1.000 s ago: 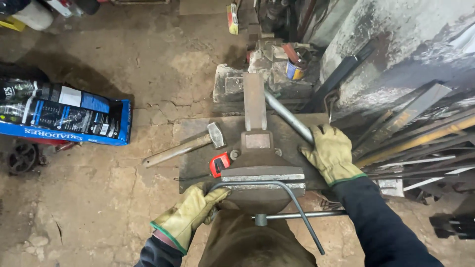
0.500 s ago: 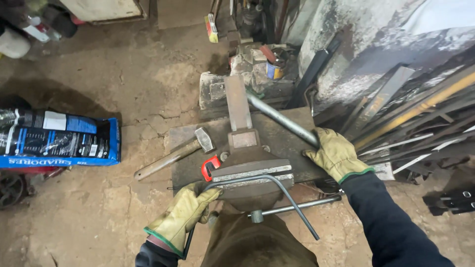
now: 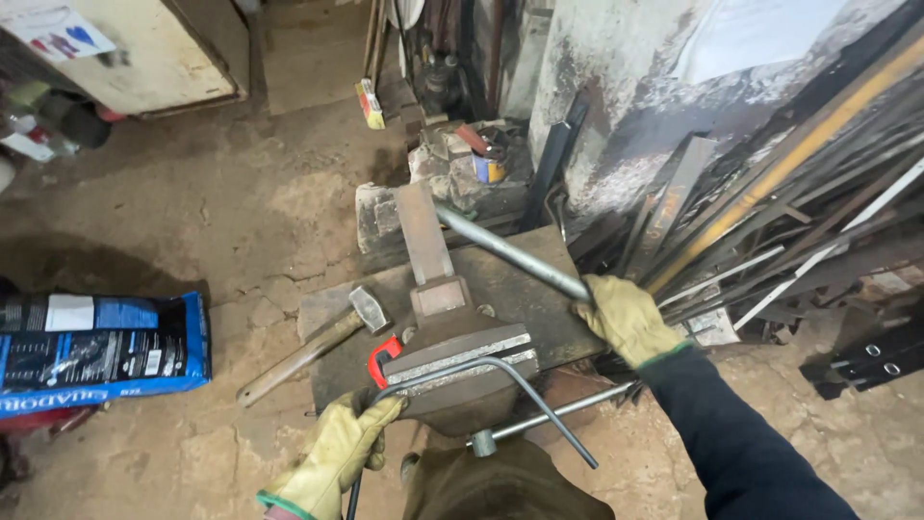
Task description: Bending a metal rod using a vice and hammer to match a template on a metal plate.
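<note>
Both hands wear matt yellowish leather gloves, the left hand [image 3: 337, 453] and the right hand [image 3: 628, 323]. The pipe [image 3: 510, 252] in the right hand is smooth grey metal. The vise [image 3: 462, 356] between them is rusty, rough metal. The hammer [image 3: 308, 351] beside the left hand has a worn wooden handle.

both gloves [image 3: 628, 318] are pale yellow with green cuffs. the sack [image 3: 96, 351] is blue and black; the clamp [image 3: 380, 354] is red.

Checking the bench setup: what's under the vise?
The vise sits on a dark steel plate, a hammer lying beside it. Whatever supports the plate is hidden by the plate itself.
</note>
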